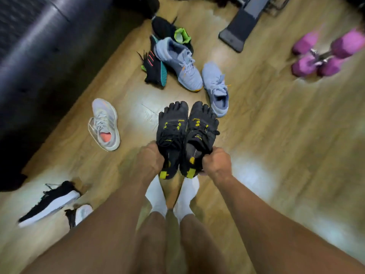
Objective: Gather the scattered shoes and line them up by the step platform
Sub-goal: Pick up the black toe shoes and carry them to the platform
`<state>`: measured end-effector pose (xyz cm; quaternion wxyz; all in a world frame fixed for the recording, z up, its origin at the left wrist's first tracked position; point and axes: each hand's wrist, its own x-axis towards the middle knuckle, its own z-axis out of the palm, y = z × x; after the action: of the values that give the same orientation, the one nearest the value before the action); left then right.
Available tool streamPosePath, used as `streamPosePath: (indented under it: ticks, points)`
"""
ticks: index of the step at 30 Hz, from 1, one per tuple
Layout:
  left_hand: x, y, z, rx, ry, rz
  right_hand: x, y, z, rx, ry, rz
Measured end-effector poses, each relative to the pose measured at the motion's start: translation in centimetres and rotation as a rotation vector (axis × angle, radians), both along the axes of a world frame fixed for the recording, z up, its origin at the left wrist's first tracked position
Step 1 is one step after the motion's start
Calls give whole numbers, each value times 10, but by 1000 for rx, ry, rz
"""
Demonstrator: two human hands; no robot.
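I hold a pair of black toe shoes with yellow accents above the wooden floor, toes pointing away from me. My left hand point(151, 157) grips the heel of the left toe shoe point(172, 127). My right hand point(216, 160) grips the heel of the right toe shoe point(200, 131). Ahead lie two light blue sneakers point(180, 62) point(216, 86), a black sneaker with teal and pink point(155, 68) and a black shoe with a green collar point(173, 30). A white sneaker with an orange insole point(104, 123) lies to the left. Two black shoes with white soles point(50, 203) point(79, 213) lie at the lower left.
A dark padded bench or sofa point(39, 56) fills the left side. A grey step platform point(245, 18) stands at the top right. Pink dumbbells point(325, 54) rest at the far right. My feet in white socks point(171, 196) stand below the held shoes.
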<state>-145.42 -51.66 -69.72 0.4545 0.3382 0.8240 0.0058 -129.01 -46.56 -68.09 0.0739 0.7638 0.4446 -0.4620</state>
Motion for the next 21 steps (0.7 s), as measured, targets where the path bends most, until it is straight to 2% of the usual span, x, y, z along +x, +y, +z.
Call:
streamPosePath:
  ticks: [3, 8, 12, 21]
  points:
    - [-13, 7, 108, 105, 3, 91, -16, 19, 93, 90, 6, 119]
    - [-27, -3, 265, 258, 125, 251, -50, 36, 254, 265, 42, 370]
    - [-32, -21, 343, 327, 196, 389, -64, 38, 332, 375, 74, 481]
    - [-16, -113, 480, 425, 439, 728, -86, -5, 478, 578, 242, 1018]
